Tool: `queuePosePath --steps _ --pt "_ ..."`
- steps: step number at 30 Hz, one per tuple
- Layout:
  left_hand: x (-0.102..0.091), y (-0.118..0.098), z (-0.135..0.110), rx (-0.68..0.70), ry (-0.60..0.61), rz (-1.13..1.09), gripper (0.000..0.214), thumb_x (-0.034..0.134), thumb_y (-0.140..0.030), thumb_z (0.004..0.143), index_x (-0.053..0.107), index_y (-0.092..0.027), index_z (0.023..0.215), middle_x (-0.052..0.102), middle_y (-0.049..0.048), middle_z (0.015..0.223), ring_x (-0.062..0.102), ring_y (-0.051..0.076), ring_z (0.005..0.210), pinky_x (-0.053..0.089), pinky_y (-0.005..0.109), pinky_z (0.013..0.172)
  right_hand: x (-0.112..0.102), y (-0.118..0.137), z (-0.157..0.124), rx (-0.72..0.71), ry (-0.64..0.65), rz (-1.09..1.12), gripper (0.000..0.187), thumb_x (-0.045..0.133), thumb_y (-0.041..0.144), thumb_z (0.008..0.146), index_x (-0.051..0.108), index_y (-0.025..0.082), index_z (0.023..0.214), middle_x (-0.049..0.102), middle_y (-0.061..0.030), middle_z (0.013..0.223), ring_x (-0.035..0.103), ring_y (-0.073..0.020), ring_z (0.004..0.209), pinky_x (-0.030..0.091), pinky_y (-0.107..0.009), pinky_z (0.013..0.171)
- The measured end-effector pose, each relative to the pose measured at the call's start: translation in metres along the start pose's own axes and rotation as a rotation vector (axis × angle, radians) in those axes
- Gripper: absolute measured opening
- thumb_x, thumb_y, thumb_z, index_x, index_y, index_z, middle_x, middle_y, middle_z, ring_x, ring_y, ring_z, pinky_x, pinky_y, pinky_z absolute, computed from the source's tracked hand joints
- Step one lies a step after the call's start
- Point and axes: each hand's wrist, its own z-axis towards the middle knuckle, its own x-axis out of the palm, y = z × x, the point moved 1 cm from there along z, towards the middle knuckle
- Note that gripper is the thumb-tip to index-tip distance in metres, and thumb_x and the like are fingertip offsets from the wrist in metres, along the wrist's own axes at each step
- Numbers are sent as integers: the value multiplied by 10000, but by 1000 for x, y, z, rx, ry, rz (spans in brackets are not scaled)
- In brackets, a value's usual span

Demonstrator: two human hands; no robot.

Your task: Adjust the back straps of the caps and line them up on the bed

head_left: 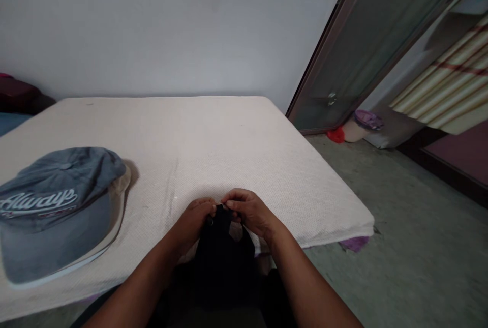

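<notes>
Low in the middle of the head view, a black cap is held up close to my body; its dark cloth makes the details hard to make out. My left hand pinches its top edge from the left. From the right, my right hand grips the same edge, thumb and forefinger pressed together. A small pale bit shows between the fingertips. Off to the left lie stacked caps, with a faded blue one lettered "Always" on top and lighter brims under it.
A bed with a cream textured cover spreads in front of me against a white wall. To the right are a glass-panelled door, a striped curtain and grey floor. Dark red luggage or cloth sits at the far left.
</notes>
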Motion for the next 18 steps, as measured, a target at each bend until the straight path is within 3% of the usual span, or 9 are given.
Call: queuePosePath --steps 9,18 --pt "-5 0 -1 18 -69 67 127 467 -198 674 437 -183 551 396 -48 535 333 102 501 266 236 472 2 -3 4 -22 10 -78 112 663 206 675 645 160 776 541 29 636 407 -61 489 273 -208 465" --pt "-3 2 -1 -34 -153 170 260 637 -385 685 480 -182 640 440 -59 531 376 89 473 265 216 455 6 -7 5 -54 -20 -191 100 666 235 691 636 161 751 505 49 567 389 -64 469 288 -210 454"
